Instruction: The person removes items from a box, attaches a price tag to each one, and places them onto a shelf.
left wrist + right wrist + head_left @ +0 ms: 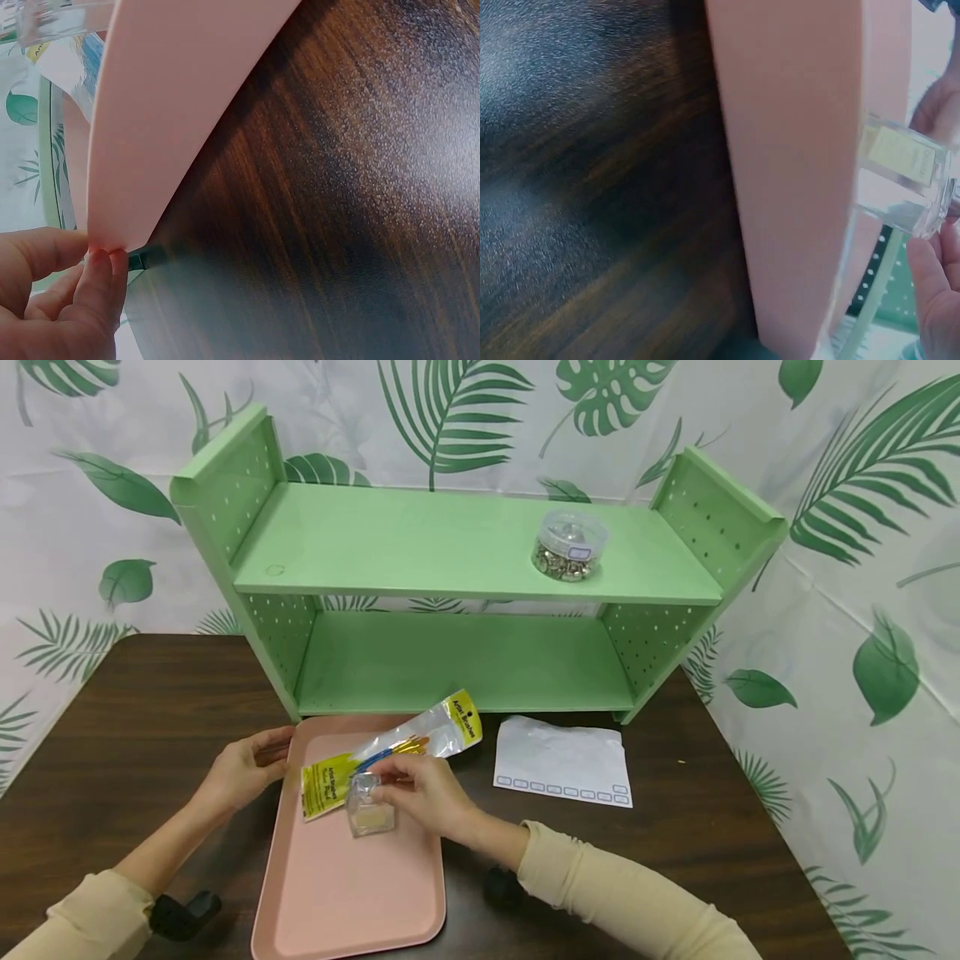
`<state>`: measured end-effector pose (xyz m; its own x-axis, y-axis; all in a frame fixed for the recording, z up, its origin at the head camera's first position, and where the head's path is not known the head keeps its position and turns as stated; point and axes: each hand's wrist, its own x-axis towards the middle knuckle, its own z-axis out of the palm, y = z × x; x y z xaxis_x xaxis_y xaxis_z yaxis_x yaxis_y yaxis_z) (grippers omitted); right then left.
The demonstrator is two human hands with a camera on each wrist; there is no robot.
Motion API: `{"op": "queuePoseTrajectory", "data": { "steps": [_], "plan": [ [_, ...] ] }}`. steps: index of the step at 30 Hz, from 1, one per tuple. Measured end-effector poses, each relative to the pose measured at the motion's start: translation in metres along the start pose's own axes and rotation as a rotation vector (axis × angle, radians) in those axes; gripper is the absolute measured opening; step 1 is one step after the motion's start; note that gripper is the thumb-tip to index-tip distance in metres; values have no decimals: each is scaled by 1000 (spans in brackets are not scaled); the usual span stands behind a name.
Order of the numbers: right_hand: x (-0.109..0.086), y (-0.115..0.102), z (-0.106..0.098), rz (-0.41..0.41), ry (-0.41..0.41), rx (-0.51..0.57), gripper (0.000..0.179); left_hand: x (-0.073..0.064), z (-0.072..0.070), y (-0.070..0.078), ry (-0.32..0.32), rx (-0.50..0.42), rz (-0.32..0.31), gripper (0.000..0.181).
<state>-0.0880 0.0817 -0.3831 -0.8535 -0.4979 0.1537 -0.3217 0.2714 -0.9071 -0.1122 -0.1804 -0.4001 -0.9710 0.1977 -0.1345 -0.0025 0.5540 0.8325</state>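
Dark wood grain covers the surface [675, 860], which bears a pink tray [360, 893]. Over the tray is a clear glass bottle [371, 818], its top pinched by the fingers of the person's right hand [420, 789]; whether its base touches the tray, I can't tell. Handling this bottle looks like the step in hand, lifting or setting down, and I'd say the next move calls for a firm pinch and care not to drag the brush packet [390, 750] just beside it. Toward the tray's far left corner, the left hand [243, 768] pinches the rim between thumb and fingers, seemingly to steady it. Farther off, a white paper sheet [558, 756] lies before a green shelf unit [450, 552], whose upper shelf carries a clear jar [570, 547] of shiny bits. Leaf-print backdrop [855, 610] fills the rest.
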Motion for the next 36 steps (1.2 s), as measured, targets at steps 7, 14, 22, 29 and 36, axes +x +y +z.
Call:
{"op": "queuePoseTrajectory", "data": {
  "steps": [7, 14, 22, 29, 36],
  "plan": [
    [-7, -11, -29, -7, 88, 26, 21, 0, 0, -1, 5, -5, 9, 52],
    [-32, -15, -76, 35, 190, 42, 23, 1, -1, -1, 0, -18, 17, 51],
    [-71, 3, -115, 115, 286, -5, 22, 2, 0, -1, -7, -30, 7, 52],
    [-96, 28, -129, 157, 322, -53, 20, 2, 0, -1, -7, -24, -2, 52],
    [-110, 41, -136, 148, 310, -77, 20, 2, 1, -1, -4, -20, -4, 52]
  ]
}}
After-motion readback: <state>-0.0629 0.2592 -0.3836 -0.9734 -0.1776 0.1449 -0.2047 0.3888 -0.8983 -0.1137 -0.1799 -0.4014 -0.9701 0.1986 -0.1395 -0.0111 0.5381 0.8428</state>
